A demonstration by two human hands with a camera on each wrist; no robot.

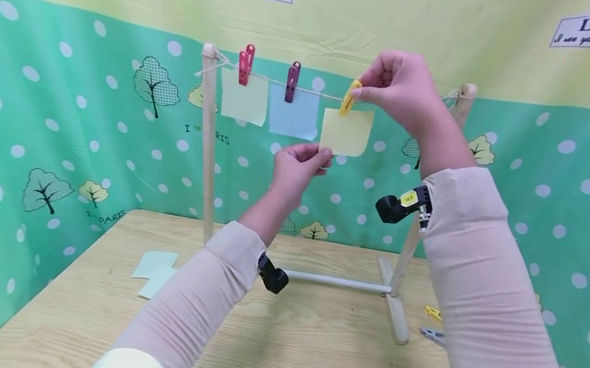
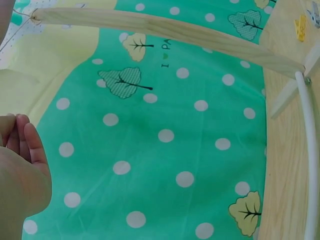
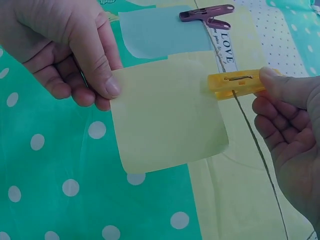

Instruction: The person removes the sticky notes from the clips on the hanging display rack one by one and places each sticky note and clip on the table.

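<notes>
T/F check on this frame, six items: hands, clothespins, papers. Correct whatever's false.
1. The right hand pinches a yellow clothespin; the left hand pinches a yellow paper square. True.
2. The left hand grips that square by its top edge. False: near its lower left corner, in the head view.
3. A red clothespin and a purple clothespin are both on the string. True.
4. In the head view, red is the rightmost of those two. False: it is on the left.
5. The purple clothespin holds a blue paper square. True.
6. The right sleeve is dark blue. False: it is pale.
</notes>
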